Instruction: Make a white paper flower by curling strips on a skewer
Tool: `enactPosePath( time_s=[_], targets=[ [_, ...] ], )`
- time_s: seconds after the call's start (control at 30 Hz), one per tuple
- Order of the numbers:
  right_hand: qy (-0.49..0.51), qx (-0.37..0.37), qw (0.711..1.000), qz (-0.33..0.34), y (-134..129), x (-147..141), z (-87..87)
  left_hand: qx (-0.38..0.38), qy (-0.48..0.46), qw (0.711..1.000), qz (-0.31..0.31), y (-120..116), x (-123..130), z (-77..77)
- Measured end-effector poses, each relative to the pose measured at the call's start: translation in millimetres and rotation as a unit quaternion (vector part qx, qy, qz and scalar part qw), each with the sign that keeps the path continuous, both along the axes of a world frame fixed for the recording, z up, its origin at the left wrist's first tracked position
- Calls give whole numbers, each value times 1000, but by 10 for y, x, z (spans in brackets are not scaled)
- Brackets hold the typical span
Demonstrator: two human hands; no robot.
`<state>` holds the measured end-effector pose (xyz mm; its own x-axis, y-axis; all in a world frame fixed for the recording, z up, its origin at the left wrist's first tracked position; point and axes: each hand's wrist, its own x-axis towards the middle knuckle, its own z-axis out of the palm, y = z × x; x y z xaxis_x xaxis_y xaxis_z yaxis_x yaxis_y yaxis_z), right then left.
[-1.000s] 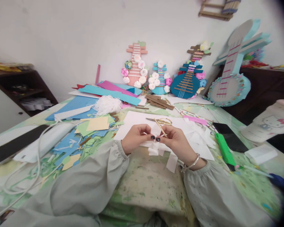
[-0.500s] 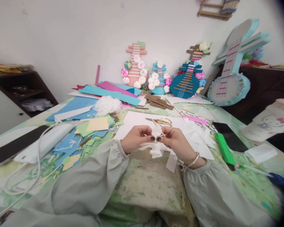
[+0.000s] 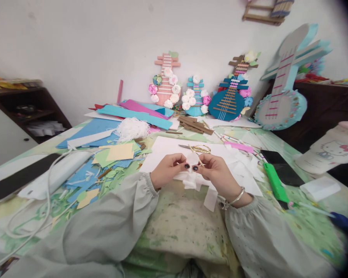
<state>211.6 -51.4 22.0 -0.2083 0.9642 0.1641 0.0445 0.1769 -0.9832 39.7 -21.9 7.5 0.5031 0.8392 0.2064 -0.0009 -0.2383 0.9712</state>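
- Along the far edge of the table (image 3: 310, 231) stood flower-trimmed lutes (image 3: 219, 107), seemingly finished.
- Near the middle of the close edge, the left hand (image 3: 170, 170) pinched a white paper (image 3: 192, 159); the right hand (image 3: 217, 172) pinched it too, along with a thin stick (image 3: 190, 147).
- That paper seemed only partly shaped, its lower end hanging loose.
- Toward the right edge, white scraps (image 3: 243, 168) lay flat, apparently unused.
- Scissors (image 3: 203, 148) rested beyond both hands, untouched.
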Motion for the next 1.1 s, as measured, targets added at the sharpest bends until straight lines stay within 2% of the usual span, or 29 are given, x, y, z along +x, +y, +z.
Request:
enactPosePath(
  time_s=[0.23, 0.37, 0.5, 0.6, 0.7, 0.87, 1.1],
  targets=[
    [-16, 26, 999, -26, -6, -6, -7, 30, 3, 997, 76, -17, 8, 29],
    [-81, 98, 991, -47, -18, 3, -3, 26, 5, 996, 88, -10, -1, 18],
    [-150, 169, 971, -77, -26, 61, 25, -8, -8, 997, 71, -4, -4, -10],
    [-201, 244, 941, -121, -19, 130, 51, -22, -34, 997, 62, 0, -5, -19],
    [-227, 287, 922, -127, -15, 192, 88, -28, -64, 997, 45, 11, -11, -19],
    [-255, 294, 918, -74, -40, 237, 132, -33, -73, 996, 47, 31, -18, -23],
    [-296, 264, 915, -68, -33, 209, 76, -42, -64, 996, 48, 5, -14, -37]
  ],
)
